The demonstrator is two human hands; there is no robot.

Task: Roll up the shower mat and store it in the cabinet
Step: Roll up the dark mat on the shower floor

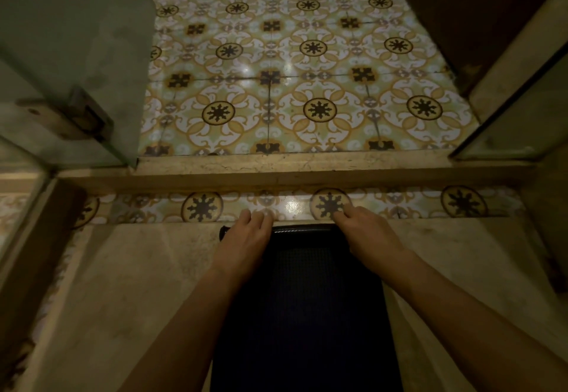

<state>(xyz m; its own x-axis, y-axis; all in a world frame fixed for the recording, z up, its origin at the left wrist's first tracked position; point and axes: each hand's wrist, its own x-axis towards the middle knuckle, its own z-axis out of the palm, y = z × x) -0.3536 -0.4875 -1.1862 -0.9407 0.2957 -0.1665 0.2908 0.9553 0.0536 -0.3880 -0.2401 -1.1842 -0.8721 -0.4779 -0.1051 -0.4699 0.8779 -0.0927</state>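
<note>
Where tiles begin: two hands (246, 231), one mat (304, 299).

Home bathroom (patterned floor tiles (307, 53), shower threshold (307, 164))

2 bare forearms enter from 5 and 7 o'clock, no sleeves; left hand (246, 231) and right hand (365, 231) ungloved, ringless.

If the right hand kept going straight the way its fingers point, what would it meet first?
The right hand points away from the person, across a strip of patterned floor tile. First in line looks like the raised stone threshold just beyond, though depth is hard to judge.
</note>
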